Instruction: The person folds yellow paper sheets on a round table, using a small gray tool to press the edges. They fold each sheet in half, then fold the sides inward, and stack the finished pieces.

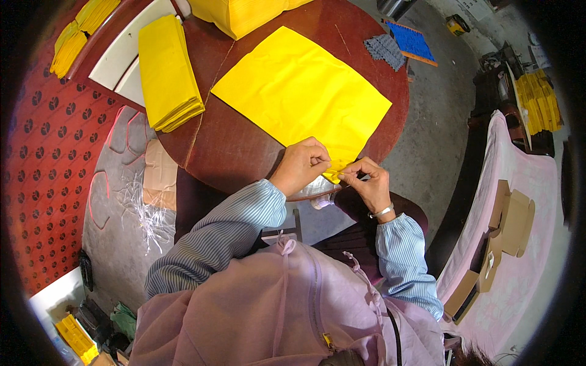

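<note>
A flat yellow piece, which looks like soft cloth or paper, lies across the round reddish-brown table. Its near corner hangs at the table's front edge, gathered between my two hands. My left hand pinches that corner from the left, thumb against fingertips. From the right, my right hand grips the same corner between thumb and forefinger. Small folds show where the fingers meet; whether anything small is held there too is hidden. To the left, a folded stack of yellow pieces rests at the table's edge.
A large yellow bundle stands at the table's far side. Grey cloth and a blue mat lie far right. Right of me, an opened cardboard box rests on a pink cover. White strips litter the floor at left.
</note>
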The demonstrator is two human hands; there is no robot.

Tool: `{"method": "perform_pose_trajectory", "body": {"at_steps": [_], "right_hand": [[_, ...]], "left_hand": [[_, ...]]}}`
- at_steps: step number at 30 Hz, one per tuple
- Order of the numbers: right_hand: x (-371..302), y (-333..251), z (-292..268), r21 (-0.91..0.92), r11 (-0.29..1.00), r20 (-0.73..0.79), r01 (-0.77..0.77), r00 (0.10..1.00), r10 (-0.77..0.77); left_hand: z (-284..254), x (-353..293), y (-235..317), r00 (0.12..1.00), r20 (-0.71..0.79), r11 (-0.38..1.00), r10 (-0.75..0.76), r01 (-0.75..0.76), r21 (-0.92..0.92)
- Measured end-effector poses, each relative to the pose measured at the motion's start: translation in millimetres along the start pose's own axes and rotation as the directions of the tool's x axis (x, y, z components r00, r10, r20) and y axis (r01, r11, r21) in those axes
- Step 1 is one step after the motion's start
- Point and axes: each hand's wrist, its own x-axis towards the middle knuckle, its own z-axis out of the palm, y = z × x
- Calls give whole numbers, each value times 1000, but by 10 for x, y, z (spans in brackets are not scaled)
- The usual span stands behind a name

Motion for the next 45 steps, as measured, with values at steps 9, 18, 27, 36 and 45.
{"method": "perform_pose_trajectory", "body": {"at_steps": [9,18,27,36,45], "right_hand": [[-2,22,-8,24,1000,12,-12,1000,12],[16,3,0,53,997,-3,-50,999,50],[63,48,-41,229,967,-102,-110,985,137],[2227,853,-1029,-571,811,-346,125,860,-376],[3007,1026,-1142,-925,350,-192,-147,976,-99]], "left_hand": [[-3,0,14,1000,10,1000,-22,22,-5],[-43,-18,-7,995,64,997,75,-77,29],[101,-57,10,998,-58,999,23,-20,50],[70,-40,100,997,-61,999,39,-38,6],[38,-26,138,997,-63,998,53,-55,-38]]}}
